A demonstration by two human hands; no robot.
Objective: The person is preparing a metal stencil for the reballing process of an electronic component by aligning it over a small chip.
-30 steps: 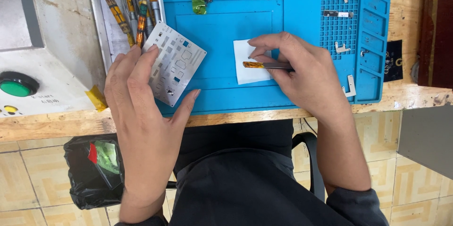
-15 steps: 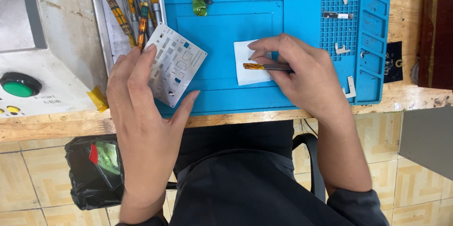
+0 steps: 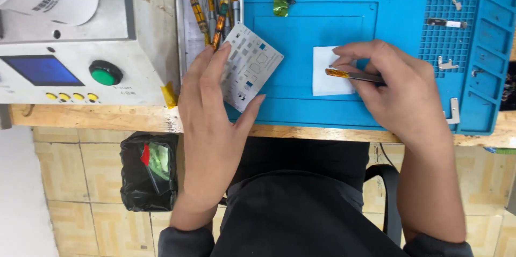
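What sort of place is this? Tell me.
Probably an electronics repair bench: a blue work mat with small compartments, a tray of tools, and a machine with a screen and green button.

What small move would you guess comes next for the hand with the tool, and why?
Probably a short stroke of the tool across the white square: the right hand holds its amber tip on the square, while the left hand rests on the metal stencil plate.
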